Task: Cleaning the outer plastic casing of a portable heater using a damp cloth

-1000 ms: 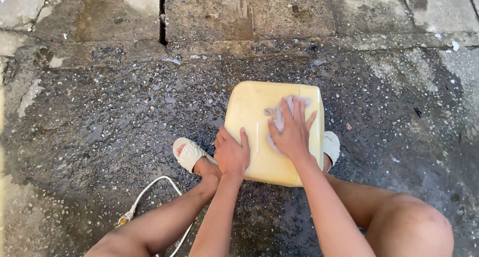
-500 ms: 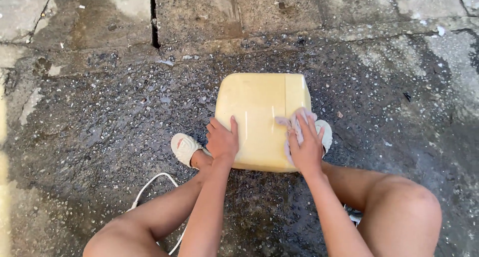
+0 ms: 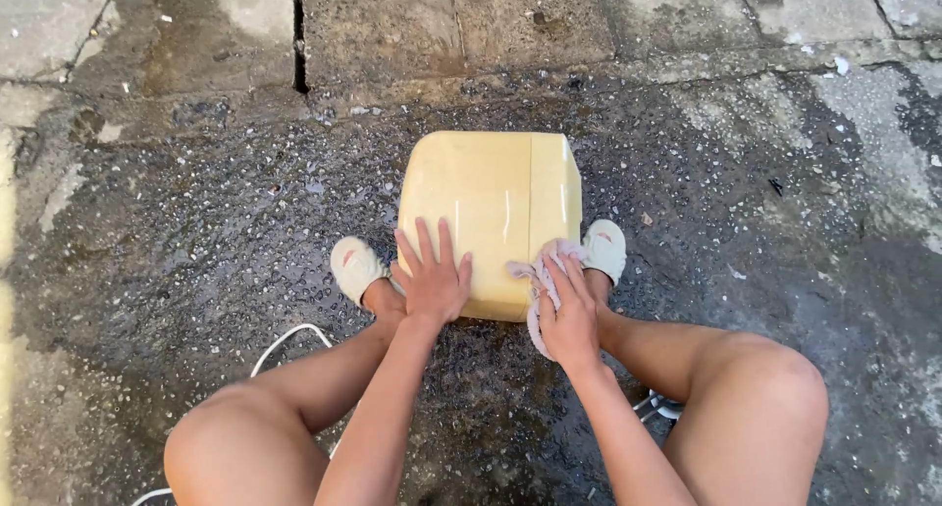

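A pale yellow plastic box-like cover (image 3: 489, 202) lies on wet concrete between my feet. My left hand (image 3: 432, 275) rests flat on its near left part, fingers spread. My right hand (image 3: 567, 315) presses a crumpled pinkish-white cloth (image 3: 538, 275) against the near right edge of the yellow cover. I am squatting, with my knees at both sides of the view.
My feet in white slippers (image 3: 356, 267) (image 3: 605, 248) flank the yellow cover. A white cable (image 3: 285, 341) runs on the ground under my left leg. Wet, gritty concrete (image 3: 196, 231) surrounds me; drier paving slabs with a dark crack (image 3: 297, 35) lie beyond.
My right hand with the cloth has slid from the top middle of the yellow cover toward its near right edge. My left hand stayed on the near left part.
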